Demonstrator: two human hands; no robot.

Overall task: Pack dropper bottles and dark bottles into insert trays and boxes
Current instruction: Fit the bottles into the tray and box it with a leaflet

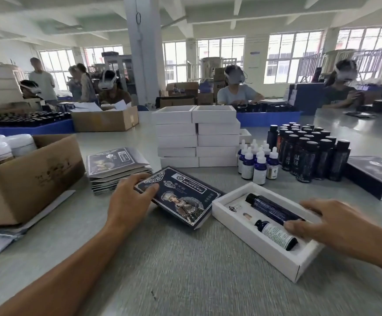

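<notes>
A white insert tray [249, 233] lies on the grey table in front of me. In it lie a long dark bottle [269, 207] and a dropper bottle [274, 233] with a white label. My right hand [322, 221] rests over the tray's right side, fingers spread, fingertips touching both bottles. My left hand [130, 197] grips the left edge of a dark printed box [178, 197] that lies tilted beside the tray. Behind stand several blue dropper bottles [257, 163] and several tall dark bottles [310, 153].
Two stacks of white trays [197, 137] stand mid-table. A pile of flat printed boxes [115, 169] and an open cardboard carton [32, 179] sit at left. A packed dark box [377, 176] lies at right. Other people work at the far tables.
</notes>
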